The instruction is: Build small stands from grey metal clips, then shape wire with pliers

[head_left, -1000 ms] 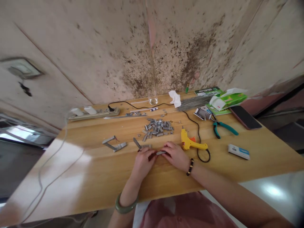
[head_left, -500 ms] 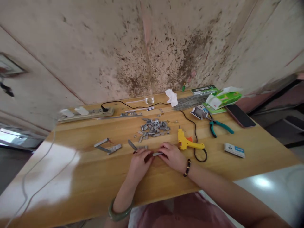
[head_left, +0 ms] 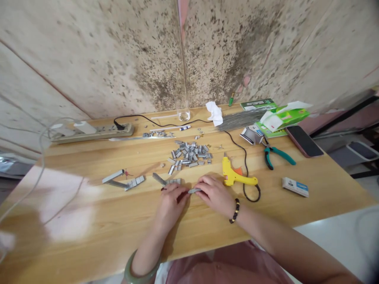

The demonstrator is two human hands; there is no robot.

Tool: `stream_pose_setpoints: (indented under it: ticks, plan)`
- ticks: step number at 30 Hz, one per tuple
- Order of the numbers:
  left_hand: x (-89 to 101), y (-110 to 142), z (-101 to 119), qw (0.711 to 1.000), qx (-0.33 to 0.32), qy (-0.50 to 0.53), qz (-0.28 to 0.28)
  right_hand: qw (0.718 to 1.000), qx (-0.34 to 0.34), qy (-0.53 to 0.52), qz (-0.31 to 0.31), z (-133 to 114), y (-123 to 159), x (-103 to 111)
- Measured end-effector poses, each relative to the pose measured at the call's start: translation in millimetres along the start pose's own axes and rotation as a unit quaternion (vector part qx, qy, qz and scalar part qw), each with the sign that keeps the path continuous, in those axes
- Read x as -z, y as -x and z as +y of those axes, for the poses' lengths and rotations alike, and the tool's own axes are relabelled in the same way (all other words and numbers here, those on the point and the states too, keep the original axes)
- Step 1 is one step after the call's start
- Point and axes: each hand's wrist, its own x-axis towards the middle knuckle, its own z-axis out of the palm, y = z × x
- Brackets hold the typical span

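The strip, likely light and stiff, suits an end grip: fingers of the right hand clamp it, while whether those of the left hand do is unclear.

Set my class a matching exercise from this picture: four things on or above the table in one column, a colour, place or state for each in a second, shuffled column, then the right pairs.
Column one
1. Glue gun
2. Pliers
3. Phone
4. Slim grey piece

Column two
A. Dark screen, facing up
B. Between the left hand and the right hand
C. Teal handles
D. Yellow body

Right pairs: 1-D, 2-C, 3-A, 4-B
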Motion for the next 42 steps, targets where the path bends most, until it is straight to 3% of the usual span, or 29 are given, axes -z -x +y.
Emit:
stream_pose_setpoints:
  ticks: [29, 42]
  plan:
    - [1.3, 1, -1, 1.0, -0.012, -0.002, 0.022, 1.0, -0.002, -0.019, 0.01, 3, 1, -2]
    - [0.3, 1, -3, 1.0, -0.013, 0.007, 0.014, 0.997, 0.0, -0.079, 0.015, 11, 3, 0]
